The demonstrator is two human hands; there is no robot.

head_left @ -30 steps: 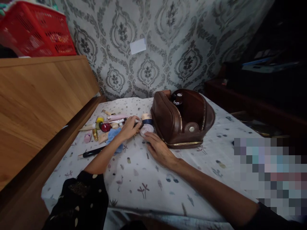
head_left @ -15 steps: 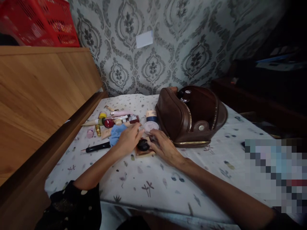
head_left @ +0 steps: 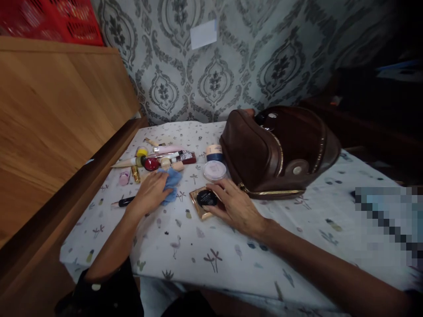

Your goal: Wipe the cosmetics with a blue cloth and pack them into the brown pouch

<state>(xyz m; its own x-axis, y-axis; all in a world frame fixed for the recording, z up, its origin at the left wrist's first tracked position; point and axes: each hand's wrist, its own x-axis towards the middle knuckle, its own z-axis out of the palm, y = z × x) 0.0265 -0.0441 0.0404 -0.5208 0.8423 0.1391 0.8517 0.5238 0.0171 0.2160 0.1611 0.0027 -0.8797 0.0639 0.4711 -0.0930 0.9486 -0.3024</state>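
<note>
My left hand (head_left: 150,193) grips a crumpled blue cloth (head_left: 172,188) on the tabletop. Thumb and fingers of my right hand (head_left: 236,207) are around a small black round compact (head_left: 206,198), which rests on a gold square case (head_left: 195,203). Just behind that hand lies a pale round powder container (head_left: 214,171), and a jar with a dark blue base (head_left: 214,152) stands beyond it. Partly under my left wrist is a black pen-like tube (head_left: 125,201). Several cosmetics, among them a dark red round item (head_left: 151,164) and a pink tube (head_left: 167,149), lie past my left hand.
An unzipped brown leather bag (head_left: 251,154) stands at the right, with items inside. The table has a white printed cloth (head_left: 185,259). Wooden furniture (head_left: 66,101) borders the left, topped by a red basket (head_left: 79,22). A patterned wall rises behind.
My left hand has moved left with the blue cloth, away from the gold case. My right hand stays at the black compact, now more plainly seen. The view has shifted a little.
</note>
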